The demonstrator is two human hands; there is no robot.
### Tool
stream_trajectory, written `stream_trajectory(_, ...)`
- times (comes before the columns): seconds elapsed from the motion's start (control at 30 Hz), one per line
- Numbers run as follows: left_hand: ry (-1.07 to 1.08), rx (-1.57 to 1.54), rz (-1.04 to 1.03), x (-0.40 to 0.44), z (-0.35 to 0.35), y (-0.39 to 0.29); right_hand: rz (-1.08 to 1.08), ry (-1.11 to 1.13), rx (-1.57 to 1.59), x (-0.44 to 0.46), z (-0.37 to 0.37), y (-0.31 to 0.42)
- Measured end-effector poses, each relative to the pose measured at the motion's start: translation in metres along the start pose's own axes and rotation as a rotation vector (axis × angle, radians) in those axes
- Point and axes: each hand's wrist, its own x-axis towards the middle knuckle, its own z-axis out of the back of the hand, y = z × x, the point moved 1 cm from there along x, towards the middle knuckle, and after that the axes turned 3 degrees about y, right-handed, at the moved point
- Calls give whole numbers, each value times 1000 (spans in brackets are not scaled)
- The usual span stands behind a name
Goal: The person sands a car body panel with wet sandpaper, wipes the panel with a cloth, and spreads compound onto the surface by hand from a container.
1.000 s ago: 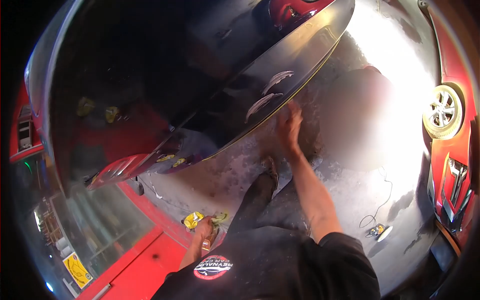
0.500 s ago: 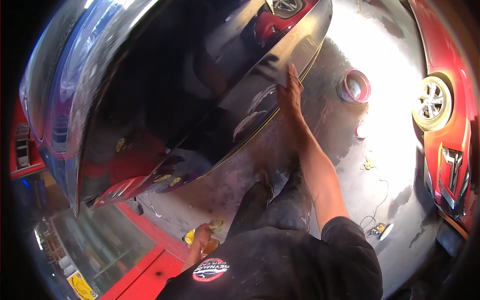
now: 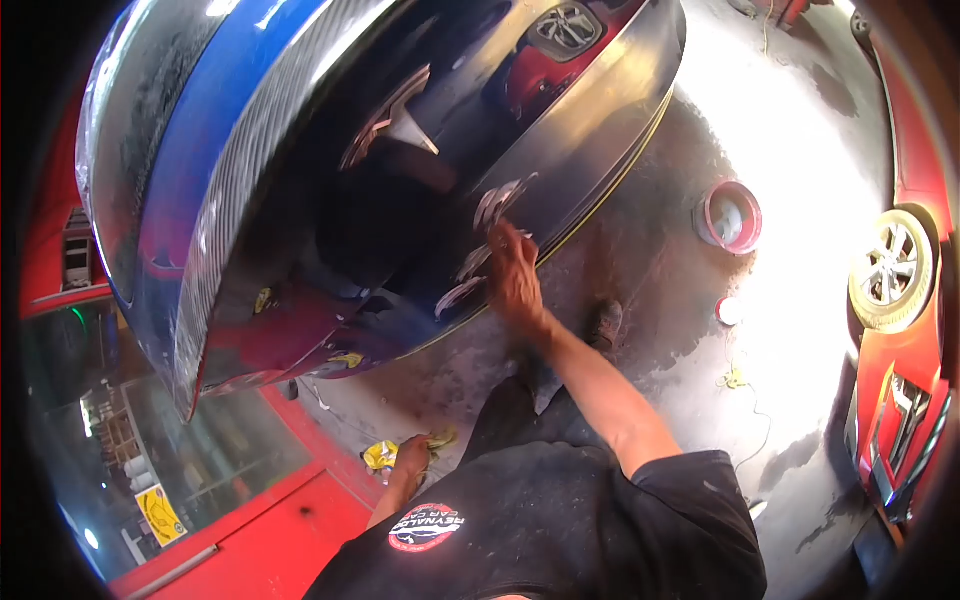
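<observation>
My right hand [image 3: 516,278] is at the lower edge of a glossy dark car panel [image 3: 590,120], its fingers slightly apart over pale smears [image 3: 462,288]; nothing shows in it. More smears [image 3: 503,201] lie just above the fingertips. Low at my left side, my left hand [image 3: 413,457] is closed on a yellow cloth [image 3: 440,440], which sticks out past the fingers. Beside that hand shows a yellow and white bundle [image 3: 380,455]; whether it is part of the cloth is unclear.
A reddish bucket [image 3: 731,217] stands on the wet, brightly lit floor, with a small round container [image 3: 729,311] and a cord [image 3: 765,415] nearer me. A red car [image 3: 895,350] is at the right. Red-framed glass [image 3: 240,440] lies at the lower left.
My right hand moved from beside the panel up onto it, then down and left to the smears. The view shifted, showing more of the blue bodywork and the bucket. My left hand stays low.
</observation>
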Motion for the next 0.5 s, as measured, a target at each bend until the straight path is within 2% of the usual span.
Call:
stream_trajectory(0.07, 20, 54, -18, -1, -1, -22, -23, 139, 82, -19, 4, -6)
stream_trajectory(0.17, -51, 102, -21, 5, -2, -43, 10, -112, 102, 18, 31, 2)
stream_trajectory(0.27, -2, 29, -12, 8, -5, -58, 194, 295, -4, 12, -1, -11)
stream_trajectory(0.3, 81, 53, 89, 3, 7, -83, 172, 295, 15, 4, 6, -2)
stream_trajectory(0.37, -41, 119, -27, 12, -7, -74, 107, 313, 26, -22, 29, 0)
stream_trajectory(0.4, -67, 153, -11, 21, -22, -57, 60, 325, 19, -18, 43, -14)
stream_trajectory(0.47, -45, 24, 15, 9, -24, -64, -139, 112, 109, 9, 92, -65)
stream_trajectory(0.5, -24, -29, 9, 9, -31, -62, -239, 16, 105, 48, 153, -51)
